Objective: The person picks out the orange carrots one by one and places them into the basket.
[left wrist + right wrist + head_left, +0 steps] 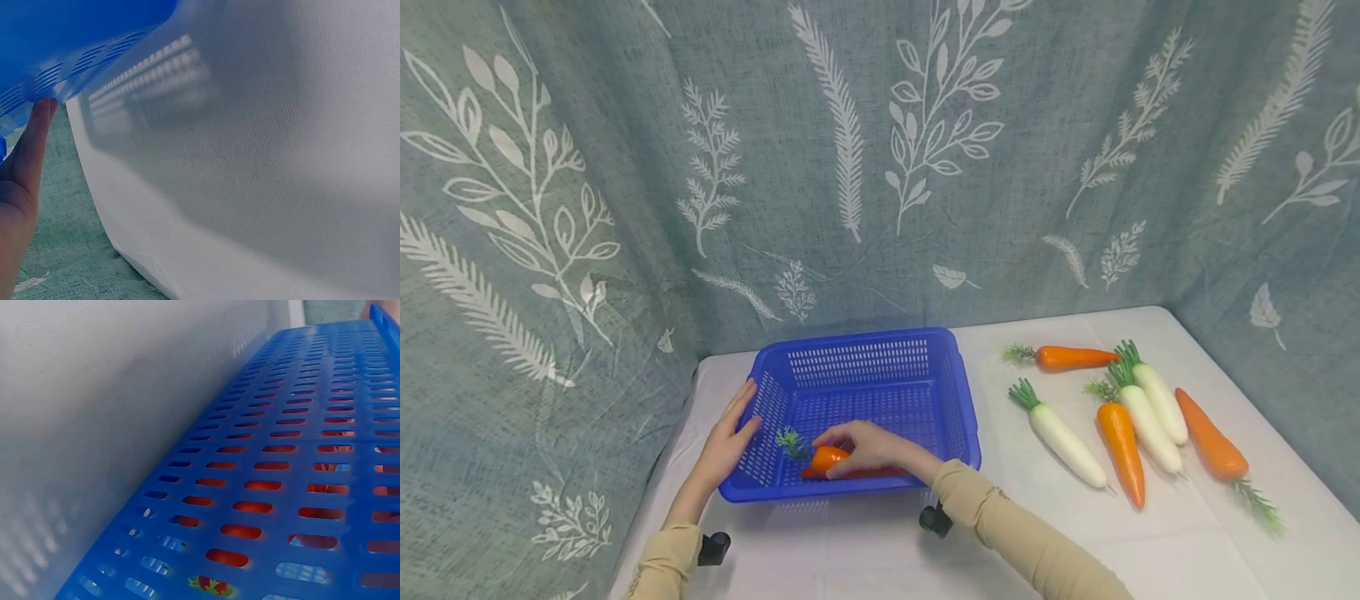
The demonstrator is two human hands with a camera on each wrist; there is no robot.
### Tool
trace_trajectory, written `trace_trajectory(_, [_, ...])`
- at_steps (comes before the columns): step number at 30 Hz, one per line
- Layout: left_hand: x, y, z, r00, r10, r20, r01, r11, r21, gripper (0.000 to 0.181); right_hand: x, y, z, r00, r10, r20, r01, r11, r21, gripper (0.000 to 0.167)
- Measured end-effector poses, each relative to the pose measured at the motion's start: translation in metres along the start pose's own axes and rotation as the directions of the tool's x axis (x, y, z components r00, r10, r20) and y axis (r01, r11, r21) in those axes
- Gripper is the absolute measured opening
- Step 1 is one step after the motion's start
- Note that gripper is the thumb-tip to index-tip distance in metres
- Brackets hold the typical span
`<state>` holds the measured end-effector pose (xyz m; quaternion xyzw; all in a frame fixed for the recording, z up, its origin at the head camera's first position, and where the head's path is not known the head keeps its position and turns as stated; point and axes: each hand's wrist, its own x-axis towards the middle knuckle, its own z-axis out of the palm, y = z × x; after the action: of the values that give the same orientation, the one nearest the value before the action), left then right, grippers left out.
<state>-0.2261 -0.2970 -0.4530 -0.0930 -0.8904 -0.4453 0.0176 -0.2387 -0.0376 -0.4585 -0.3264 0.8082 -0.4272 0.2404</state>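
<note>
While its leaves (pixel 792 442) point left, the held carrot (pixel 827 460) lies side-to-side.

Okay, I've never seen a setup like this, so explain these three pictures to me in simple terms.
There's no robot here, just a person's bare left hand and right hand. The wide picture comes from a camera worn on the head, looking forward and down. The other two come from cameras on the wrists: one shows the left hand against the outside of a blue basket, the other looks at the basket's slotted wall, with red-orange showing through. The basket sits on a white-covered table. The left hand touches its left side, while the right hand grips an orange carrot inside. On the table to the basket's right lie three more carrots and three white radishes.
</note>
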Motion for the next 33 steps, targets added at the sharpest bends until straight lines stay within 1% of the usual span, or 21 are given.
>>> trace_trajectory(7, [0.0007,0.0025,-0.0005,1.0,-0.001,0.002,0.001,1.0,-0.003,0.053,-0.001,-0.0003,-0.0015,1.0,0.0,0.019,0.0,1.0,0.013,0.046])
trace_trajectory(16, [0.002,0.0032,-0.0009,1.0,0.0,0.004,0.0,1.0,0.005,0.052,0.0,-0.0003,-0.0019,1.0,-0.016,0.021,0.016,1.0,0.011,0.042])
trace_trajectory(21, [0.0022,0.0037,-0.0021,1.0,-0.002,0.011,0.002,1.0,-0.005,0.053,0.0006,0.0,-0.0023,0.999,-0.041,0.006,0.041,0.998,-0.037,0.039])
trace_trajectory(25, [0.0027,0.004,-0.0031,1.0,-0.005,0.012,0.005,1.0,-0.013,0.054,0.0005,-0.0016,-0.0034,0.999,-0.038,-0.022,0.036,0.998,-0.059,0.038])
trace_trajectory(29, [0.0025,0.0051,-0.0039,1.0,-0.014,0.015,0.014,1.0,-0.01,0.054,0.0012,-0.0026,-0.0039,0.999,-0.026,-0.039,0.024,0.999,-0.041,0.038])
trace_trajectory(33, [0.0024,0.0058,-0.0039,1.0,-0.02,0.021,0.02,1.0,-0.002,0.054,0.0018,-0.0025,-0.0039,0.999,-0.018,-0.033,0.018,1.0,0.003,0.038])
